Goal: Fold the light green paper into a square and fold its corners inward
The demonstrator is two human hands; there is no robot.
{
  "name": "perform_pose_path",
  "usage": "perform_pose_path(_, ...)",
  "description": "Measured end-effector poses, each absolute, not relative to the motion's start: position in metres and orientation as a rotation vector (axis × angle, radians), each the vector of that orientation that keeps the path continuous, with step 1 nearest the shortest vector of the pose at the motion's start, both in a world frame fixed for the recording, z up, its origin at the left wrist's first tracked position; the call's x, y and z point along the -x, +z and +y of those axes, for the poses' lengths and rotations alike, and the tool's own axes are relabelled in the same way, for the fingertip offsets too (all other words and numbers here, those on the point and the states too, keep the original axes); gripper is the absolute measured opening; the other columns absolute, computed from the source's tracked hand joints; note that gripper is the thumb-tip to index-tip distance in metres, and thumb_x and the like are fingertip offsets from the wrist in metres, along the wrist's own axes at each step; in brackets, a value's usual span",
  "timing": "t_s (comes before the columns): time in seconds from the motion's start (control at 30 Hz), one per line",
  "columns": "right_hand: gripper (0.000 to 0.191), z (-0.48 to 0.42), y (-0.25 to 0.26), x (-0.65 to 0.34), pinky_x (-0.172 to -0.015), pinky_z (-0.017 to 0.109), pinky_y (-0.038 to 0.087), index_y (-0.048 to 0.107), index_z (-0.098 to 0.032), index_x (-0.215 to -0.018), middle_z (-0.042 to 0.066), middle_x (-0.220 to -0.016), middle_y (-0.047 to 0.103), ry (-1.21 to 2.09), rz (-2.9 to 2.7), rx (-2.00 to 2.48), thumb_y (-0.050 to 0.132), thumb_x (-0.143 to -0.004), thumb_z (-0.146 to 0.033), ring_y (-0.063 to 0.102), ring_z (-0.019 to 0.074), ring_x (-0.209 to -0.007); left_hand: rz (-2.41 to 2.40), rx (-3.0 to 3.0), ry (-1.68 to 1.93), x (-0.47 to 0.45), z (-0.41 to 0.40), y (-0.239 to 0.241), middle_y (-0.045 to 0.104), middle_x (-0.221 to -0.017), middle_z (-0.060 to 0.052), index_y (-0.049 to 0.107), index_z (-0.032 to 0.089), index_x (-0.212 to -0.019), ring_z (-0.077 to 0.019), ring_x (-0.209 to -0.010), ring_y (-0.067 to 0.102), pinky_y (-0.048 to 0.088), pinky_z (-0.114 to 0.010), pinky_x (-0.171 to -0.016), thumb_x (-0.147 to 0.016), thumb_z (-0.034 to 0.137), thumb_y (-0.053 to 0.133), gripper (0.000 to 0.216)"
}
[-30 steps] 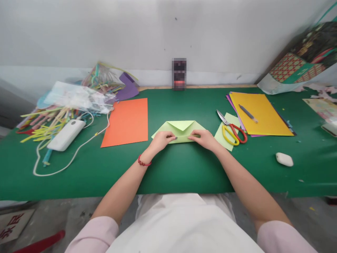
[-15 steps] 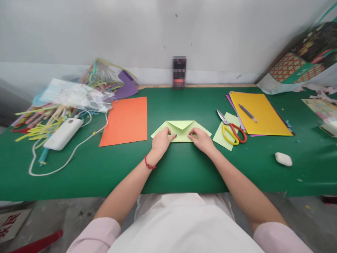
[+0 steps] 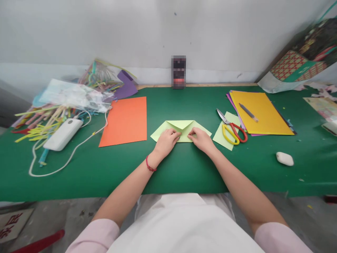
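A folded sheet of light green paper lies in front of me on the green tabletop, its side corners slanted and a triangular flap pointing down at its top middle. My left hand, with a red bead bracelet at the wrist, is closed with its fingers bunched on the paper's lower left part. At the lower right part, my right hand pinches the paper between thumb and fingers. Parts of the near edge are hidden under both hands.
Scissors lie on a small green paper piece at the right, near yellow sheets bearing a pen. A white case sits farther right. Left are orange paper, a cabled power bank and paper strips.
My left hand has slid right along the paper, toward its middle. My right hand and the folded paper have stayed almost in place.
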State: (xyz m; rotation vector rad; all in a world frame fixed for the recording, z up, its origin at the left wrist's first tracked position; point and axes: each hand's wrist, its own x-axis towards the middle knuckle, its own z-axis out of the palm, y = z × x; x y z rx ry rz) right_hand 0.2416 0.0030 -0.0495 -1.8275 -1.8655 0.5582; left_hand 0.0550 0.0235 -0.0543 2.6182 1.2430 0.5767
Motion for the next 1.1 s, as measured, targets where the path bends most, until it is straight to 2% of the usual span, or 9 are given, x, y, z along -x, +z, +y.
perform_pose_path(0.5, 0.003, 0.003, -0.053, -0.245, -0.071, 0.031, 0.045, 0.057, -0.023, -0.078, 0.002, -0.087, 0.068, 0.605, -1.793, 1.773, 0.060, -0.077, -0.022, 0.062, 0.0199, -0.082, 1.266, -2.523, 0.606, -0.057, 0.021, -0.052, 0.062, -0.092, -0.006, 0.067, 0.017, -0.100, -0.0206, -0.087, 0.056, 0.048, -0.035, -0.081, -0.089, 0.022, 0.052, 0.019)
perform_pose_path(0.77, 0.004, 0.001, -0.053, -0.245, -0.065, 0.031, 0.044, 0.057, -0.024, -0.076, 0.002, -0.081, 0.068, 0.543, -1.821, 1.826, 0.059, -0.078, -0.026, 0.062, 0.0208, -0.076, 1.409, -2.467, 0.557, -0.062, 0.014, -0.047, 0.062, -0.100, -0.008, 0.057, 0.016, -0.108, -0.0237, -0.096, 0.057, 0.047, -0.039, -0.084, -0.088, 0.024, 0.054, 0.022)
perform_pose_path(0.9, 0.003, 0.001, -0.051, -0.245, -0.062, 0.029, 0.042, 0.055, -0.024, -0.077, 0.002, -0.081, 0.068, 0.558, -1.858, 1.814, 0.057, -0.079, -0.024, 0.062, 0.0210, -0.076, 1.472, -2.396, 0.556, -0.062, 0.012, -0.046, 0.063, -0.097, -0.009, 0.059, 0.016, -0.100, -0.0247, -0.095, 0.058, 0.047, -0.039, -0.083, -0.087, 0.022, 0.053, 0.015)
perform_pose_path(1.1, 0.004, 0.001, -0.048, -0.244, -0.061, 0.029, 0.042, 0.054, -0.024, -0.076, 0.002, -0.081, 0.068, 0.581, -1.863, 1.842, 0.058, -0.079, -0.024, 0.062, 0.0208, -0.075, 1.464, -2.182, 0.526, -0.058, 0.021, -0.044, 0.065, -0.091, -0.004, 0.062, 0.020, -0.090, -0.0209, -0.089, 0.062, 0.050, -0.035, -0.080, -0.085, 0.017, 0.051, 0.013)
